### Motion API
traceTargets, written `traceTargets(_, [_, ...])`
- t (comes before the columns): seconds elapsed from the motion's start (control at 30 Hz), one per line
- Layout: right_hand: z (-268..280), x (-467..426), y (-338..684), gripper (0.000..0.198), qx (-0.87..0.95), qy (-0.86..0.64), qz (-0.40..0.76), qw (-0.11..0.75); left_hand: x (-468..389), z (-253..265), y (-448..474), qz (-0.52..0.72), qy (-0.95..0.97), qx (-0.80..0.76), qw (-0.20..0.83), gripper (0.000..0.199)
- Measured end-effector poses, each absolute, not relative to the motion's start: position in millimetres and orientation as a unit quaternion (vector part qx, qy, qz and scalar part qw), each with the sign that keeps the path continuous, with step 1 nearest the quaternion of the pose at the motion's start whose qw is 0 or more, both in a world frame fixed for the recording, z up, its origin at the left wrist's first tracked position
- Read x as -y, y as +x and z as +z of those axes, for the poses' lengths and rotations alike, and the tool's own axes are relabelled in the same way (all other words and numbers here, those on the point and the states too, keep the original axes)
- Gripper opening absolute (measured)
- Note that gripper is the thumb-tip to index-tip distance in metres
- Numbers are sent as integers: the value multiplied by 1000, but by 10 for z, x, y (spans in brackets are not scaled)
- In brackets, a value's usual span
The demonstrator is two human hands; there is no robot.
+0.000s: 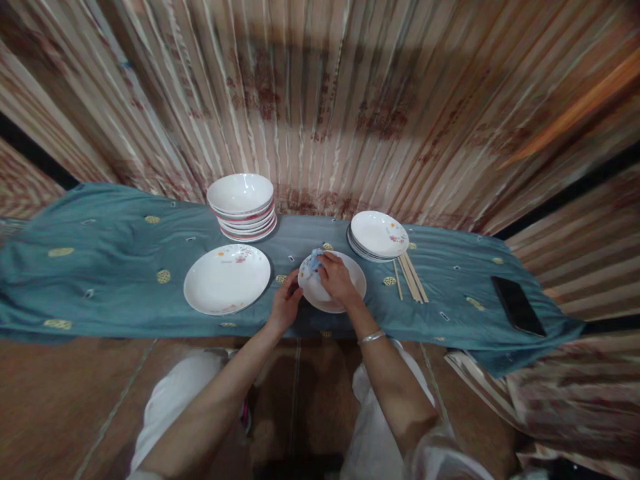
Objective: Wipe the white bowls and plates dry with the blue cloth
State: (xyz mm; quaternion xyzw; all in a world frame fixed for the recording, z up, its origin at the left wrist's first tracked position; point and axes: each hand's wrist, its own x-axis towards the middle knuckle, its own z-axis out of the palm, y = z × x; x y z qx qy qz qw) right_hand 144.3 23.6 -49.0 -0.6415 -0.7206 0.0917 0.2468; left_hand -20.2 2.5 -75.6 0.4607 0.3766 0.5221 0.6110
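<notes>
A white plate with a small floral print [333,306] lies in front of me on the cloth-covered table. At its left rim, my left hand [286,300] has its fingers and thumb closed on the edge. My right hand [339,279] is over the plate, its fingers closed on a crumpled light blue cloth [313,261] that presses against the plate's upper left part. The cloth and right hand hide some of the plate's surface. A larger white oval plate with flowers [227,280] sits to the left of my left hand.
Stacked white bowls [241,193] stand at the back left. Small flowered plates [377,233] are piled at the back right, with several wooden chopsticks [413,280] beside them. A black phone [517,305] lies near the right end of the green tablecloth [115,273]. A pleated curtain [310,100] hangs behind.
</notes>
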Motion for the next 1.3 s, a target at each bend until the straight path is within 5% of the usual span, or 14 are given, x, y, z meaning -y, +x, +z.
traceTargets(1.3, [-339,128,1558,23,775,-443,341,294,6,-591,-191,506,386,-406,655,51])
